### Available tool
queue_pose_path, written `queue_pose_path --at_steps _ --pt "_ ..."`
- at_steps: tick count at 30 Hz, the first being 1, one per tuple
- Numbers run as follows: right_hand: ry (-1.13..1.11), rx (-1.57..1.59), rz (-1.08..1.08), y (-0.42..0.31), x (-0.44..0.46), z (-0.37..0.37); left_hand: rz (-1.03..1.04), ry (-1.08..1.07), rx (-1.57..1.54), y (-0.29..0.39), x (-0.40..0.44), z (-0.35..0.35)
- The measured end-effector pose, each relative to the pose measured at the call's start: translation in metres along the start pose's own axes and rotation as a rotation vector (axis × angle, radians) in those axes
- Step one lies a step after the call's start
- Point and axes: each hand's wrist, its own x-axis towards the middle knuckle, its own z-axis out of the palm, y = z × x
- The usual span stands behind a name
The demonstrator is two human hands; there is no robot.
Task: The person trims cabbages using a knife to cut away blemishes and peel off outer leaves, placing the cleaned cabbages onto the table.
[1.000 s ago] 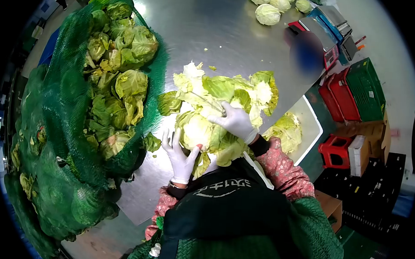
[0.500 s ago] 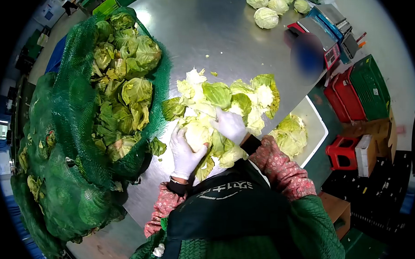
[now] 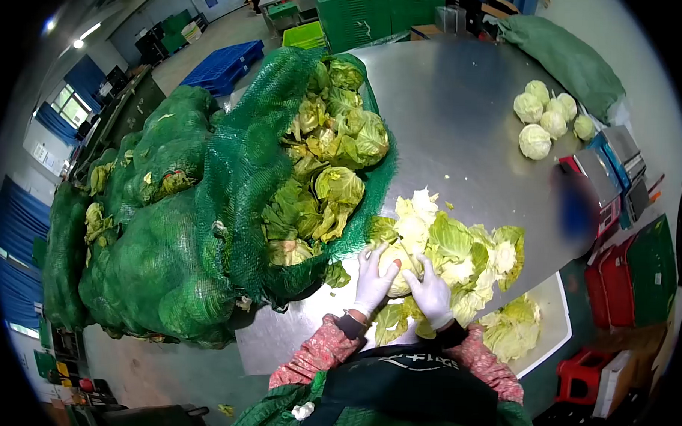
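A pale cabbage head (image 3: 398,266) sits on the steel table between my gloved hands. My left hand (image 3: 372,283) curves around its left side, thumb on the near face. From the right, my right hand (image 3: 430,294) presses its fingers against the same cabbage, partly hiding it. Loose cabbage leaves (image 3: 460,251) lie spread beyond and to the right of my hands, some green and some nearly white. More trimmed leaves (image 3: 390,324) lie just below the cabbage, near my apron.
To the left, an opened green mesh sack (image 3: 244,179) shows untrimmed cabbages (image 3: 338,190); other full sacks (image 3: 159,252) stand behind it. Several trimmed cabbages (image 3: 535,141) rest at the far right of the steel table (image 3: 450,104). A white bin (image 3: 555,326) holds leaves beside the right edge.
The view has swung left and up, so the table and sacks appear shifted right. My right hand has moved off the loose leaves back to the cabbage's right side; the cabbage looks rounder and barer.
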Motion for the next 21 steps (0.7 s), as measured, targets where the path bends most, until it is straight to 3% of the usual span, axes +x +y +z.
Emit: queue_pose_path --at_steps 4,5,9,11,12,13,14,15,17,18,20,21 --pt "-0.061 0.322 0.042 0.019 0.025 -0.018 0.041 -0.043 0.026 0.014 -0.019 0.015" --pt "-0.027 0.330 -0.042 0.025 0.029 -0.025 0.097 -0.077 0.019 0.017 -0.025 0.017" --pt "-0.044 0.259 -0.015 0.073 0.040 -0.025 0.110 -0.359 0.183 0.040 -0.031 0.006" --pt "-0.023 0.445 -0.066 0.088 0.036 -0.023 0.127 -0.387 0.234 0.049 -0.020 0.003" --pt "-0.206 0.507 0.212 0.070 0.034 -0.046 0.117 -0.414 0.359 0.054 -0.016 0.000" --pt "-0.004 0.503 -0.037 0.086 0.036 -0.029 0.109 -0.452 0.476 0.057 -0.014 0.000" --pt "-0.067 0.417 0.041 0.079 0.032 -0.041 0.148 -0.416 0.469 0.054 -0.012 0.001" --pt "-0.157 0.575 0.218 0.056 0.023 -0.061 0.186 -0.383 0.456 0.048 -0.012 0.003" --pt "-0.063 0.230 -0.052 0.068 0.013 -0.061 0.351 -0.206 0.450 0.033 -0.010 0.012" --pt "0.106 0.188 -0.245 0.077 0.008 -0.052 0.324 -0.253 0.268 0.022 -0.008 0.018" --pt "0.278 0.134 -0.437 0.084 0.001 -0.044 0.318 -0.281 0.210 0.017 -0.011 0.025" --pt "0.237 -0.007 -0.390 0.080 -0.007 -0.046 0.324 -0.279 0.238 0.018 -0.014 0.026"
